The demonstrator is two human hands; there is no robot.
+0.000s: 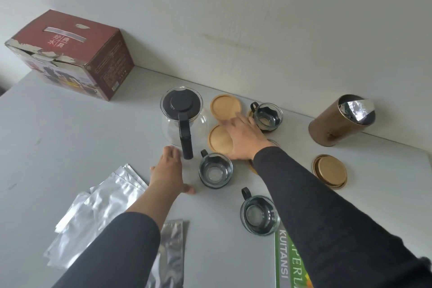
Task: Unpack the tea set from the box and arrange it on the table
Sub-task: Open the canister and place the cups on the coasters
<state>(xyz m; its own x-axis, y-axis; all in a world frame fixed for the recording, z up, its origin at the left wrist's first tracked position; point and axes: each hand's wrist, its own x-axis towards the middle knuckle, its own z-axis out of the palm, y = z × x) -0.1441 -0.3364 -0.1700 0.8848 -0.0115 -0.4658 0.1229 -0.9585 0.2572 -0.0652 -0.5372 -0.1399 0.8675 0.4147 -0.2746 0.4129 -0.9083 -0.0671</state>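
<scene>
Beside the teapot [181,119], three cups [215,170] and a tin [339,121] crowd your spread right hand [245,140], flat on coasters [221,139]; your open left hand [169,170] holds nothing; box [70,54] behind.

A plain domestic-looking room, though its kind is uncertain: a grey table [70,142] pushed against a bare, scuffed white wall [233,18], with a torn red tea-set carton [77,54] far left and foil pouches [98,208] lying near.
</scene>
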